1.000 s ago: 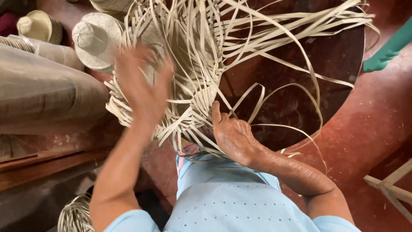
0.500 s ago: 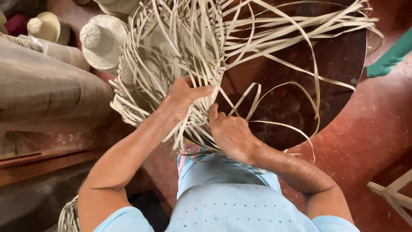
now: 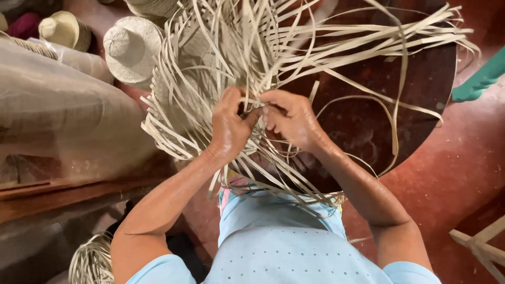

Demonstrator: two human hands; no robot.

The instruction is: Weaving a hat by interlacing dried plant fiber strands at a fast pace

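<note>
A half-woven piece of pale straw (image 3: 210, 79) lies over a round dark brown table (image 3: 400, 115), with many loose strips fanning out on all sides. My left hand (image 3: 229, 126) and my right hand (image 3: 289, 118) meet at the near edge of the weave. Both pinch straw strips between thumb and fingers, fingertips almost touching each other. Long strips (image 3: 368, 47) trail to the right across the tabletop. My light blue dotted shirt shows at the bottom.
Woven straw hats (image 3: 131, 47) stand at the upper left, beside a large translucent sack (image 3: 58, 115). A coil of straw (image 3: 92, 260) lies at the lower left on the red floor. A teal object (image 3: 481, 79) and a wooden frame (image 3: 481, 244) are at the right.
My left hand came down from the raised weave to the near edge. My right hand moved up and left to meet it, and both now pinch strips together.
</note>
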